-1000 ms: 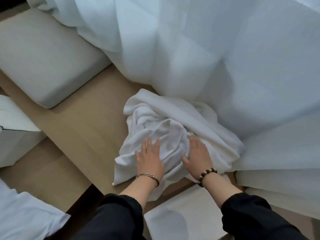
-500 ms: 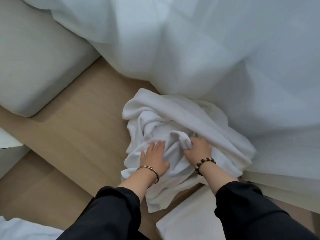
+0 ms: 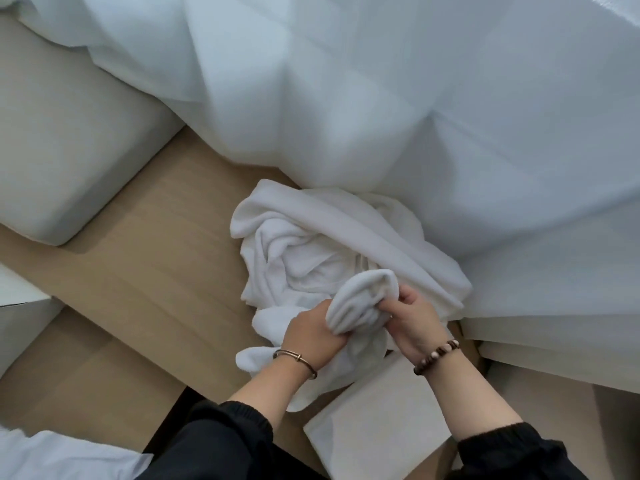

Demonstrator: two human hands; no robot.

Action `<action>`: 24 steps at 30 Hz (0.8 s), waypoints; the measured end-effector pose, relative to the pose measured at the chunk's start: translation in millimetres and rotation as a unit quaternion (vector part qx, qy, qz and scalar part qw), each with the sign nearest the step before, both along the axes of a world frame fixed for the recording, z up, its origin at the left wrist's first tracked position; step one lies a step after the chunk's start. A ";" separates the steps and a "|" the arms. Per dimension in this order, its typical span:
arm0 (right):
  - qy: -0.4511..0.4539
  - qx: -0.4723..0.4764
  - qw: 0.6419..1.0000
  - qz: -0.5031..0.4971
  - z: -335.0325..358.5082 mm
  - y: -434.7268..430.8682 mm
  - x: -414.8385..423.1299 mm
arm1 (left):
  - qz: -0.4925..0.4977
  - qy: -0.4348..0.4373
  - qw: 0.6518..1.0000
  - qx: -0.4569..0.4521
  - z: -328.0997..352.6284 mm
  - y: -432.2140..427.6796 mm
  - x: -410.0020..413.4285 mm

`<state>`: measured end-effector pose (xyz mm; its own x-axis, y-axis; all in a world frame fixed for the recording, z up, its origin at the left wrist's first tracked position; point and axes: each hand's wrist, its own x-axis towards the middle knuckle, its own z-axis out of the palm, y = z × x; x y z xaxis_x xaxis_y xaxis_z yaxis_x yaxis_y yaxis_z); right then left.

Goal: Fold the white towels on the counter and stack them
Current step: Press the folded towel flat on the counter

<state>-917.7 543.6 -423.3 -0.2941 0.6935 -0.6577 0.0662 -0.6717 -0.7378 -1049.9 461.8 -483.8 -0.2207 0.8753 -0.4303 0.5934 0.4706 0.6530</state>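
White terry cloth is clamped in both your hands: your left hand [image 3: 313,336] has its fingers curled into a thick fold [image 3: 363,301] of the towel [image 3: 304,247], and your right hand [image 3: 414,322] pinches the same fold from the other side, so the hands sit close together with only that bunch between them. The fold runs slantwise, from your left hand, low and near you, up and away to the right. What the next move depends on lies beyond it. The bulk of the towel is a crumpled, roughly round heap just ahead of your knuckles and a little to the left, with no clear long axis and no corner that I can pick out. One loose tail [image 3: 251,362] trails back beside your left wrist, so that hand is nearer a free end. The right hand is nearer the side that runs up against the hanging curtain [image 3: 381,98]. I judge you will want to shake the heap open toward the bare wood of the counter [image 3: 138,271] on your left, since the curtain crowds the right. A pale cushion [image 3: 69,150] lies well apart at the far left. A flat white slab [image 3: 374,431] sits beneath your forearms; whether that is a folded towel I cannot tell.
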 end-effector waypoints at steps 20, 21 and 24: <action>-0.154 0.201 0.967 -0.015 186.4 -76.3 106.7 | 0.093 -0.326 0.940 0.039 252.8 30.7 118.2; -0.177 0.220 0.958 -0.046 197.8 -84.2 115.1 | 0.064 -0.332 0.940 0.036 262.3 29.7 129.5; -0.219 0.251 0.933 -0.139 221.7 -106.4 148.0 | -0.022 -0.352 0.935 0.028 290.2 25.7 169.9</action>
<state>-769.7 437.2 -201.6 0.1622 0.9561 -0.2441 0.3097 -0.2842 -0.9073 -879.9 487.5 -193.6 0.1359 0.9025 -0.4087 0.0257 0.4091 0.9121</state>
